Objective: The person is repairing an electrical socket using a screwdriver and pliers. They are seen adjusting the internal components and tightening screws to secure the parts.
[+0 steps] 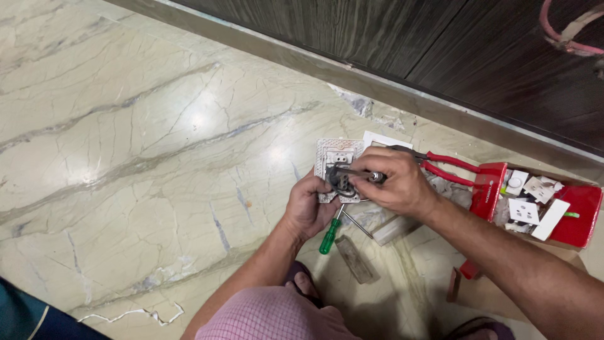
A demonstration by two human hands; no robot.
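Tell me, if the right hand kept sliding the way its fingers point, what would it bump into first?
Most likely the left hand: the right hand points leftward at it, over the switch plate between them. Depth is hard to judge.

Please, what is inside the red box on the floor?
In the red box lie several white switch and socket pieces, some square, one long. What is below them, on the box bottom, is covered.
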